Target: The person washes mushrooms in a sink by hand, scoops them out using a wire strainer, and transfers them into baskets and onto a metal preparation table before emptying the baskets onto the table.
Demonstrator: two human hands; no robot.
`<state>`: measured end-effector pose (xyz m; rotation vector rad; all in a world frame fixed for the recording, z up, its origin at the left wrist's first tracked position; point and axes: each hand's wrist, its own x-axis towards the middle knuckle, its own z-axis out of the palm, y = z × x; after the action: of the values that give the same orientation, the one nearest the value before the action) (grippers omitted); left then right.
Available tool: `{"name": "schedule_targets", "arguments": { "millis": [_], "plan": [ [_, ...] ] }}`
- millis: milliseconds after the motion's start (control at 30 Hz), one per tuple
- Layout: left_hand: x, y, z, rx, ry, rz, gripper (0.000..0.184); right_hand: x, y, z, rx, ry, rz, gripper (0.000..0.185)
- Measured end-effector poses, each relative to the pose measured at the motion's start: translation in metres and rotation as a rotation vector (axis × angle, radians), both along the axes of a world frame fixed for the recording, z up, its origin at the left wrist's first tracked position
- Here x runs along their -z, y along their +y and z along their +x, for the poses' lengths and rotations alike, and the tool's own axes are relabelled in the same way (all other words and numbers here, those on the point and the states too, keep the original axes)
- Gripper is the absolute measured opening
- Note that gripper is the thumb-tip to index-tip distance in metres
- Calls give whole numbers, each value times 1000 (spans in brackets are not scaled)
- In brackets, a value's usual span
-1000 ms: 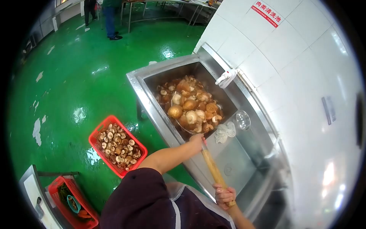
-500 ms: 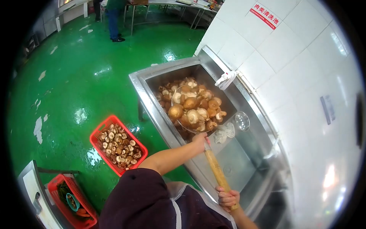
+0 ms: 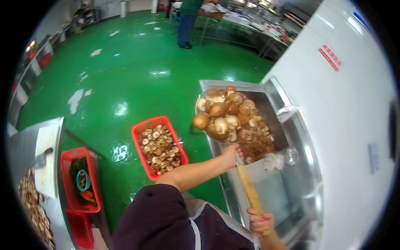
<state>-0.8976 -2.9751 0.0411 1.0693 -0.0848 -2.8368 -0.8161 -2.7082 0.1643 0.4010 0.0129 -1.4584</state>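
My left hand [image 3: 231, 155] is closed round the metal neck of a long-handled strainer, just below its round bowl. My right hand [image 3: 261, 222] grips the lower end of its wooden handle [image 3: 250, 188]. Brown mushrooms [image 3: 227, 111] fill the strainer bowl, which is raised over the left edge of the steel sink [image 3: 228, 191]. More mushrooms [image 3: 257, 139] lie in the sink's far basin. A white cloth [image 3: 273, 161] and a clear bowl [image 3: 291, 156] rest on the divider between the basins.
A red basket [image 3: 137, 143] of mushrooms stands on the green floor. At the left, a steel table [image 3: 56, 208] holds sliced mushrooms and a cleaver [image 3: 41, 159], beside a red crate [image 3: 66, 166] with vegetables. A person [image 3: 186, 25] stands by a far table.
The filled strainer has risen out of the far basin and moved left to the sink's edge, both hands still on it. The camera view has turned left.
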Motion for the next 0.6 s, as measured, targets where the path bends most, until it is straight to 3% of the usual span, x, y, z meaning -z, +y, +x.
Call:
{"name": "schedule_targets", "arguments": {
  "millis": [233, 367, 433, 567, 600],
  "plan": [
    [-26, -69, 149, -319, -59, -22, 13, -12, -59, 54, -305, -67, 18, 30],
    [-12, -112, 247, -543, -57, 38, 12, -23, -112, 107, -530, -76, 56, 30],
    [-37, -133, 307, -676, -9, 20, 10, -37, -146, 129, -678, -48, 40, 31],
    [-10, -186, 457, -904, -4, -12, 10, -22, -219, 232, -896, -85, 47, 31],
    [-25, -195, 503, -974, -40, -25, 12, -11, -242, 254, -936, -98, -40, 51]
  ]
}}
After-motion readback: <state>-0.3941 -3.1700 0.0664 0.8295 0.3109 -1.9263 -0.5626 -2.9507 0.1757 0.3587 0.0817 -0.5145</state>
